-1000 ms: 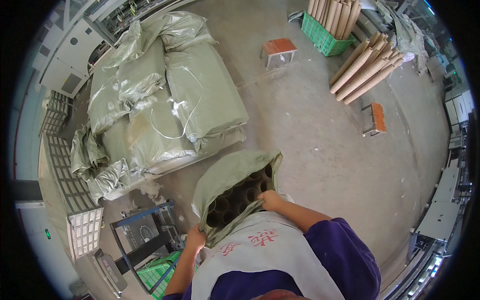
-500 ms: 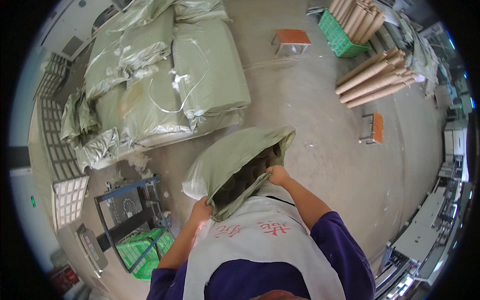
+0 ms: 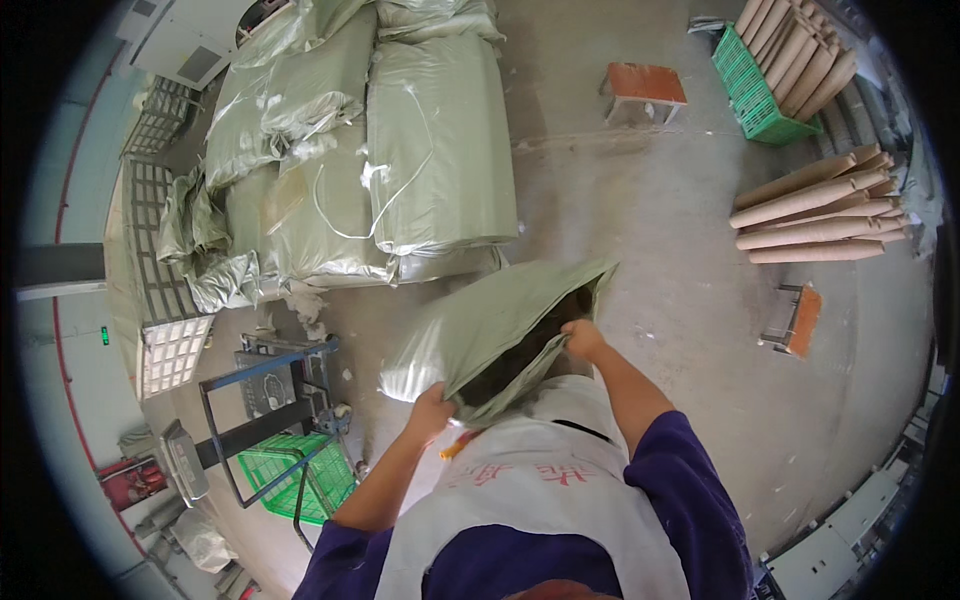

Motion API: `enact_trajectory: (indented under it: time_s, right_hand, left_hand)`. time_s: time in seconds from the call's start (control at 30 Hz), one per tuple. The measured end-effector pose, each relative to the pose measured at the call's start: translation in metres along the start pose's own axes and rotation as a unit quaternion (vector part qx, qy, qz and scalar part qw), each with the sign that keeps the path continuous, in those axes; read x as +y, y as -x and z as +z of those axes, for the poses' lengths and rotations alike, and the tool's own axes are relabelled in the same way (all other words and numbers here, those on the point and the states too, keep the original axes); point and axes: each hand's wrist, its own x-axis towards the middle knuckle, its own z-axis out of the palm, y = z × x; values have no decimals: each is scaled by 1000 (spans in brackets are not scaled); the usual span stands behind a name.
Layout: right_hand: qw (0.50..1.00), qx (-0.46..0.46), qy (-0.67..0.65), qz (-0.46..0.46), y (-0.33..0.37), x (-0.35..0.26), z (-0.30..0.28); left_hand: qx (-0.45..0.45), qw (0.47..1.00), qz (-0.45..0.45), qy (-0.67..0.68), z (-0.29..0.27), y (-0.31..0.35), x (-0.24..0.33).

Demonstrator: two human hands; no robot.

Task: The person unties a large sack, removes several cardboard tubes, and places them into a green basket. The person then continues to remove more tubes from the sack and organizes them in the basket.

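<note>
Overhead view, person in purple sleeves w/ white apron (image 3: pixel 545 470), standing on a concrete floor (image 3: pixel 680 260). Both hands grip the rim of a pale green woven sack (image 3: pixel 480 335), held up in front of the chest, above the floor and apart from everything else. Left hand (image 3: pixel 432 410) is closed on the lower-left part of the rim; right hand (image 3: pixel 583 338) is closed on the upper-right part, so the mouth (image 3: pixel 515 365) is pulled apart into a dark slit facing the person. Whether anything lies inside cannot be told; interior is dark. The sack's body hangs away toward upper left, slack and creased. Step in hand, as judged: opening and spreading the sack mouth. Next move prob. calls for keeping both grips firm and far enough apart that the thin rim does not fold shut, w/ the sack brought over or beside whatever it is to serve. Surroundings: stack of filled green sacks (image 3: pixel 400 150) ahead, well apart; blue-framed platform scale (image 3: pixel 270 385) and green crate (image 3: pixel 295 480) at lower left, near; cardboard tubes (image 3: pixel 820 215) on the floor at right; second green crate w/ tubes (image 3: pixel 765 85) at upper right; two small orange-topped stools (image 3: pixel 645 85) (image 3: pixel 800 320).
</note>
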Motion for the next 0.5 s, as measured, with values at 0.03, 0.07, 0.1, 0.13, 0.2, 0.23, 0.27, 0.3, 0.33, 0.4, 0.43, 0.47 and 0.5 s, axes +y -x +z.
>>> enact_trajectory:
  time_s: [0.03, 0.07, 0.1, 0.13, 0.2, 0.23, 0.27, 0.3, 0.33, 0.4, 0.43, 0.47, 0.5]
  right_hand:
    - [999, 27, -10, 16, -14, 16, -11]
    - [998, 49, -11, 36, -27, 31, -21]
    - [996, 78, -27, 36, -41, 47, -37]
    - [993, 92, -28, 67, -52, 58, -46]
    - [949, 262, -176, 8, -59, 74, -58]
    - [954, 258, -150, -7, -51, 81, -61]
    - [958, 257, -122, -23, -38, 89, -64]
    - [957, 269, -85, -66, -25, 96, -65]
    - [971, 218, -87, -35, -8, 103, -62]
    - [987, 114, -102, 59, 37, 113, -44]
    - [987, 76, -82, 115, 57, 117, -31]
    - [980, 47, -115, 155, 75, 120, -16]
    - [966, 18, -150, 208, 84, 128, -5]
  left_hand:
    - [35, 996, 58, -60, 17, -17, 11]
    - [79, 974, 130, -168, 30, -42, 23]
    - [93, 959, 130, -235, 39, -72, 35]
    - [67, 991, 36, -107, 50, -103, 43]
    - [80, 995, 62, -14, 77, -175, 59]
    - [80, 991, 82, 73, 97, -208, 62]
    - [58, 992, 48, 106, 120, -248, 69]
    - [61, 984, 57, 154, 150, -282, 73]
    - [25, 998, 26, 58, 174, -321, 80]
    - [76, 974, 135, -167, 230, -371, 74]
    - [98, 940, 193, -265, 256, -387, 68]
    - [64, 942, 194, -265, 272, -402, 60]
    - [18, 944, 182, -273, 286, -414, 51]
